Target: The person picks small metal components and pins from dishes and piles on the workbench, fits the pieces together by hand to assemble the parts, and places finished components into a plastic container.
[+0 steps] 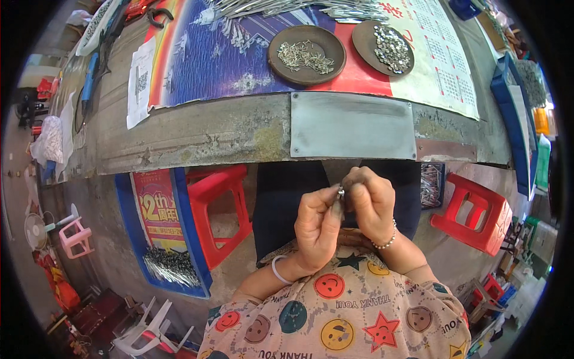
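In front of my lap, my two hands are raised close together. My left hand (318,226) is closed, pinching a small silvery metal part (341,191) between thumb and fingertips. Right beside it, my right hand (372,200) is closed too, its fingertips bunched at the part; whatever they grip is hidden. On the bench beyond stand a brown dish (280,70) of small metal pins (305,57) and another brown dish (366,49) of small shiny round pieces (392,51). Long thin metal pieces (269,7) are heaped at the far edge.
A pale metal plate (353,124) is fixed along the near edge of the bench (203,136). Red stools (218,209) stand at both sides. On the left, a blue tray (200,263) contains dark-ended metal rods (170,266). Pliers (159,17) lie far left.
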`<state>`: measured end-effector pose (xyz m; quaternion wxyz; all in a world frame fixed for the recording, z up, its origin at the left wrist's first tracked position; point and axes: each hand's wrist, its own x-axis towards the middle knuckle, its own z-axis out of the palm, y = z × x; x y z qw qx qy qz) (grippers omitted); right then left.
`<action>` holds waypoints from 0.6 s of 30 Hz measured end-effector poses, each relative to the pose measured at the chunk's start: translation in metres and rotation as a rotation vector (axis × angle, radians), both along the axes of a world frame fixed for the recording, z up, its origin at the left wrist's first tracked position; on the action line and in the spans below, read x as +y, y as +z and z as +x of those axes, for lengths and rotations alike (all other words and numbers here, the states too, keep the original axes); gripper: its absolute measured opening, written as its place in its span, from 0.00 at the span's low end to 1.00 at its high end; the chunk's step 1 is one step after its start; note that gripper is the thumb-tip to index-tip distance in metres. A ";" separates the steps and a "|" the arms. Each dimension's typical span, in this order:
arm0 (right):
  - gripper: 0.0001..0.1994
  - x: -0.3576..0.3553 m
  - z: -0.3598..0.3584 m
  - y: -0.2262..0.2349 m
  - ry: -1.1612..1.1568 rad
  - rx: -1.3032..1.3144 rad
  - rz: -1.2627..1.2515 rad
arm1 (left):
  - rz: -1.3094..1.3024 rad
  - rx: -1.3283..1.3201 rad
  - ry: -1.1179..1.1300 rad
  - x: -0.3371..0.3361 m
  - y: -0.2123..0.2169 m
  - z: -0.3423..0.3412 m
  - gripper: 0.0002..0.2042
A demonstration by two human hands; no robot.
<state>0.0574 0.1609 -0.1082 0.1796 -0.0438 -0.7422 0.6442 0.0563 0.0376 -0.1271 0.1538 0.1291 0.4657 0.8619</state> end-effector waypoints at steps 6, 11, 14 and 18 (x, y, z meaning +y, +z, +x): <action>0.06 0.000 -0.007 -0.008 -0.071 0.274 0.440 | -0.115 0.035 0.020 -0.001 -0.005 0.001 0.14; 0.06 -0.010 -0.004 -0.006 -0.073 0.086 0.510 | -0.103 0.020 0.027 -0.002 -0.008 0.000 0.13; 0.08 -0.012 -0.002 -0.005 -0.046 -0.063 0.223 | -0.061 0.006 0.052 -0.001 -0.008 -0.003 0.13; 0.08 -0.001 0.004 0.015 0.018 -0.387 -0.430 | -0.030 -0.014 -0.053 -0.008 -0.007 -0.001 0.12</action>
